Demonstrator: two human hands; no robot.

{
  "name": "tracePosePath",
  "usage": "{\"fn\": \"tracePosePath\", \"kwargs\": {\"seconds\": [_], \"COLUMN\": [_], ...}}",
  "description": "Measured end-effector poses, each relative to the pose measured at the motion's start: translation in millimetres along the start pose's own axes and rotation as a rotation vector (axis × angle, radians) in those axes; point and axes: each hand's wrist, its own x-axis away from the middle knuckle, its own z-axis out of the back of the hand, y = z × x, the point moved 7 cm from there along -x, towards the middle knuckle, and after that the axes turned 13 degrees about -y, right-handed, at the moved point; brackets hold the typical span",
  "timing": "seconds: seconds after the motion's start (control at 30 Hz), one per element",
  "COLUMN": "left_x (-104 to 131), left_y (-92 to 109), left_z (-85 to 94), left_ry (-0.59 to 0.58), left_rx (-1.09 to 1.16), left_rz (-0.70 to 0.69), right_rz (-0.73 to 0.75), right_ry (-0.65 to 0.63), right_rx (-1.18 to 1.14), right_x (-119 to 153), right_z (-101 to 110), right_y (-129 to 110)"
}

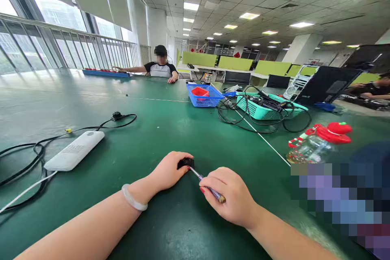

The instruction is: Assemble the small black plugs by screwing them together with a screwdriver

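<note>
Near the front middle of the green tabletop, my left hand (pixel 170 170) is closed around a small black block-like part (pixel 186 163), thumb and fingers on opposite sides. What kind of part it is cannot be made out. My right hand (pixel 228 193) grips a screwdriver (pixel 215 193) by its handle, fingers wrapped round it. The metal shaft slants up and to the left, and its tip meets the black part or lies right at it. The tip itself is too small to see clearly.
A white power bank (pixel 75 151) and black cables (pixel 39 150) lie at left. Farther back stand a blue basket (pixel 204 101) and a teal basket (pixel 265 112) with tangled cables. A red-lidded jar (pixel 317 146) is at right. Another person (pixel 161 67) sits across the table.
</note>
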Motion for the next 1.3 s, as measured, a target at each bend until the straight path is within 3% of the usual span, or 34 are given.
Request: {"fn": "tracePosePath", "kwargs": {"seconds": [1.3], "left_x": [-1.4], "left_y": [2.0], "left_z": [0.5], "left_ry": [0.013], "left_rx": [-0.013], "left_rz": [-0.022], "right_rz": [0.005], "right_ry": [-0.013], "right_rx": [0.007], "right_x": [-1.7], "right_z": [0.0], "right_y": [0.6]}}
